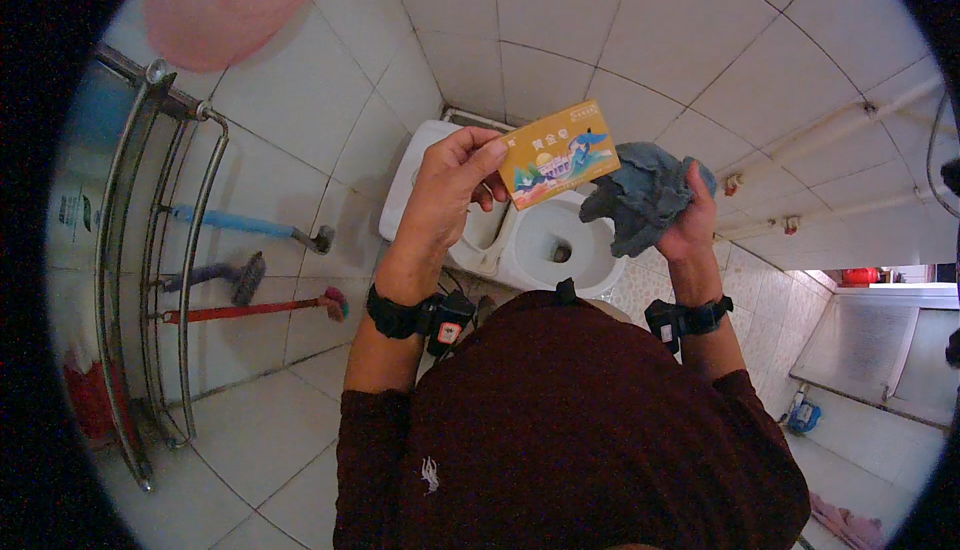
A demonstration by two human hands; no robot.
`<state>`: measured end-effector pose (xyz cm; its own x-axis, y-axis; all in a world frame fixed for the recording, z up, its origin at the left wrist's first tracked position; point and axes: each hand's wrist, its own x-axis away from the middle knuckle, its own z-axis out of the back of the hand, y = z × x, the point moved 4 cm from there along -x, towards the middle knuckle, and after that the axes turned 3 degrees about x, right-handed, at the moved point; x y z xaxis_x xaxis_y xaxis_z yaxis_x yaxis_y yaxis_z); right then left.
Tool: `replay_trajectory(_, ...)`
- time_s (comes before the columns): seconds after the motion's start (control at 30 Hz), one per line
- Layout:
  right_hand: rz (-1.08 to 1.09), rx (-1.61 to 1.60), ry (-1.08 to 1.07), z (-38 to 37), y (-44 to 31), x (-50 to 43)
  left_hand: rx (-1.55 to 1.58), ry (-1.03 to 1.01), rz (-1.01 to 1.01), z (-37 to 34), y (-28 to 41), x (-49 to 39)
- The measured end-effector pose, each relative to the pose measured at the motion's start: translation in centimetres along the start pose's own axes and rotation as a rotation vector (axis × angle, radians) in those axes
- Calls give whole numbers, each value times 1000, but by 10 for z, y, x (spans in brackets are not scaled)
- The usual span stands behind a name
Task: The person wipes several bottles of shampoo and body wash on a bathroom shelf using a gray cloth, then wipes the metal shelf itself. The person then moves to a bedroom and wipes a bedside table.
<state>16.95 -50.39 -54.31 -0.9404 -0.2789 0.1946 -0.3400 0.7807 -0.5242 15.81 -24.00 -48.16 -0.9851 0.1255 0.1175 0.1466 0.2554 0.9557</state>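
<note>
My left hand (457,175) pinches one end of a flat golden-yellow carton (562,152) between thumb and fingers. The carton bears writing and a colourful picture, and its printed face is turned up to me. A crumpled grey-blue cloth (645,190) is bunched in my right hand (694,212), close beside the carton's right end. Both hands are raised over a white toilet (529,250) with its bowl uncovered. The carton hides part of the toilet behind it.
On the left stands a metal rack (191,250) with a blue-handled brush (232,220) and a red-handled brush (247,311). A pink basin (232,2) hangs on the tiled wall above. Pipes (825,137) run along the right wall. A blue container (804,416) sits low at right.
</note>
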Motion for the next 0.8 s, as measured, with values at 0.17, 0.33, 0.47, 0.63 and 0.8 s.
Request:
replay_trajectory(0.17, -19, -5, -59, -10, 1, 3, -7, 2, -16, -4, 1, 8)
replay_trajectory(0.33, -61, 13, -77, -19, 4, 5, -54, 38, -43, -5, 1, 15)
replay_trajectory(0.47, -90, -3, -117, -27, 8, 3, -115, 50, -156, -10, 4, 22)
replay_trajectory(0.63, -155, -4, -183, -41, 15, 3, -292, 97, -325, -22, 5, 30)
replay_trajectory(0.8, -166, 11, -95, -52, 20, -4, -485, 28, -562, -36, 6, 33)
